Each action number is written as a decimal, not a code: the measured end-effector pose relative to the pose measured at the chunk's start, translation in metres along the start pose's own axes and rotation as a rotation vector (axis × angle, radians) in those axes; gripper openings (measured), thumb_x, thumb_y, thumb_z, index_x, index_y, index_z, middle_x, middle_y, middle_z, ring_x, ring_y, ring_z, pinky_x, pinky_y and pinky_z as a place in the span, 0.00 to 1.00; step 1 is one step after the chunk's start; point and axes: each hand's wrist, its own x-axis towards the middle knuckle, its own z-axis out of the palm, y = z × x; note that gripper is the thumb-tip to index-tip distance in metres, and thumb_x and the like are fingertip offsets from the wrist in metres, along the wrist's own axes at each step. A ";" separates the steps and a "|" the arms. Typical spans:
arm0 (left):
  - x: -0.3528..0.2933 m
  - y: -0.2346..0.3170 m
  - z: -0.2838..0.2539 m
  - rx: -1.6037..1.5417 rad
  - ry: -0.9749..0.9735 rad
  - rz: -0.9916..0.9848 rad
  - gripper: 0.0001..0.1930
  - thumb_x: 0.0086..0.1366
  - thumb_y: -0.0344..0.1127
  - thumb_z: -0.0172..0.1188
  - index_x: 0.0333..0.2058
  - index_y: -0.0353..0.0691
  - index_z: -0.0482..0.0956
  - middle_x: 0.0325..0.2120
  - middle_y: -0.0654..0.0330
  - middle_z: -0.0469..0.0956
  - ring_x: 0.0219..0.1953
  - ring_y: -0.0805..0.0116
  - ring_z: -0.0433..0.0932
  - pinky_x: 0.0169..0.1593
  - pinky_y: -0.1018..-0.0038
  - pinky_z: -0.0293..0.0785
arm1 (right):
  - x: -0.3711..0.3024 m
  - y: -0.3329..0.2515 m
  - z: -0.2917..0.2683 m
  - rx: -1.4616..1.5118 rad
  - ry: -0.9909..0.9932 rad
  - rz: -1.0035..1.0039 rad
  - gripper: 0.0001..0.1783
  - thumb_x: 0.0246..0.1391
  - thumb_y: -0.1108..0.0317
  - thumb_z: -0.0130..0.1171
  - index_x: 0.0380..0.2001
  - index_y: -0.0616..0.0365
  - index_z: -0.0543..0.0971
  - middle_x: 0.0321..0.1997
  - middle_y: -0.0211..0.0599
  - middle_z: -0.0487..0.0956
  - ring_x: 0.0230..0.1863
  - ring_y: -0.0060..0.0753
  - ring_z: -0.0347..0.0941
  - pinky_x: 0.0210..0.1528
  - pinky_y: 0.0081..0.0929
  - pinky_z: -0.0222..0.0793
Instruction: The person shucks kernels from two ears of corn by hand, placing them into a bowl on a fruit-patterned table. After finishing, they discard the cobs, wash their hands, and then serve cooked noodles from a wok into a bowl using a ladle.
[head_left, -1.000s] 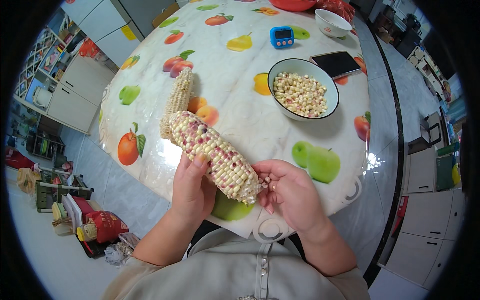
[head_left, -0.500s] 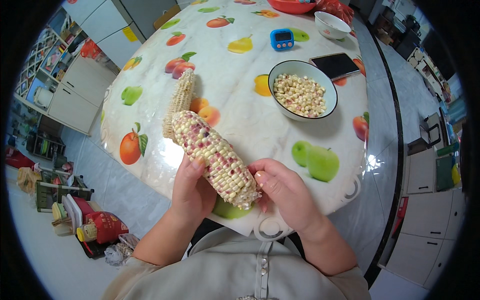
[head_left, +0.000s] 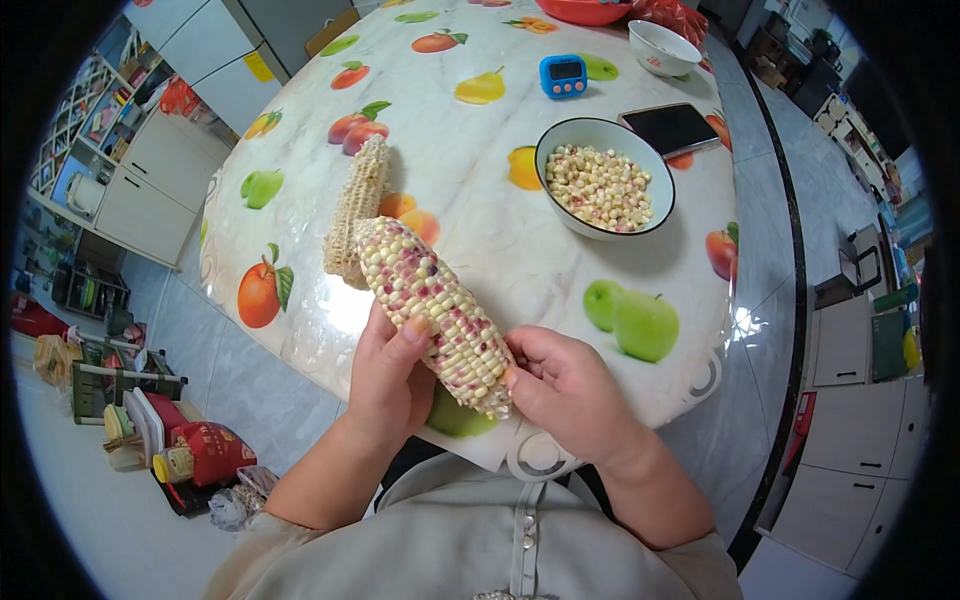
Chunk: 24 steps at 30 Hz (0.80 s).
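Note:
An ear of corn (head_left: 440, 310) with cream and purple-red kernels slants over the near edge of the table, its thick end toward me. My left hand (head_left: 390, 365) wraps its left side from below, thumb lying on the kernels. At the thick end, my right hand (head_left: 562, 385) is closed around the right edge, thumb pressed on the lowest kernels; its fingertips are partly hidden. Beyond the ear's far tip lies a stripped corn cob (head_left: 358, 210). A light-blue bowl (head_left: 606, 236) with a dark rim holds loose corn kernels (head_left: 600, 188), to the right.
The table (head_left: 480, 150) has a fruit-printed cover. Behind the bowl lie a smartphone (head_left: 670, 130) and a blue digital timer (head_left: 563, 76). A white bowl (head_left: 664, 50), a red basin (head_left: 585, 10) and a red plastic bag (head_left: 668, 18) stand at the far right.
The ear has turned slightly more upright and its thick end has shifted a little left. My right thumb has moved from beside the end onto the kernels at its edge.

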 end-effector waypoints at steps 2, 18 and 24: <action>0.000 -0.001 0.000 0.009 -0.006 0.007 0.29 0.57 0.46 0.56 0.51 0.34 0.59 0.44 0.52 0.69 0.45 0.64 0.72 0.48 0.66 0.71 | 0.001 0.002 0.000 -0.073 0.034 -0.032 0.07 0.51 0.72 0.50 0.30 0.67 0.72 0.21 0.32 0.71 0.22 0.16 0.63 0.24 0.21 0.62; 0.001 -0.003 -0.005 -0.051 0.056 -0.032 0.27 0.62 0.50 0.45 0.50 0.33 0.61 0.43 0.52 0.71 0.43 0.62 0.74 0.47 0.65 0.72 | 0.000 -0.009 -0.005 0.179 0.097 0.199 0.10 0.49 0.77 0.41 0.31 0.67 0.73 0.23 0.28 0.71 0.21 0.14 0.62 0.24 0.13 0.60; 0.002 -0.005 -0.004 -0.043 0.061 -0.011 0.26 0.62 0.49 0.44 0.51 0.34 0.61 0.43 0.52 0.71 0.43 0.62 0.74 0.47 0.64 0.72 | -0.004 -0.006 0.000 0.209 0.108 -0.023 0.08 0.54 0.76 0.50 0.38 0.65 0.72 0.31 0.28 0.69 0.26 0.11 0.62 0.29 0.08 0.60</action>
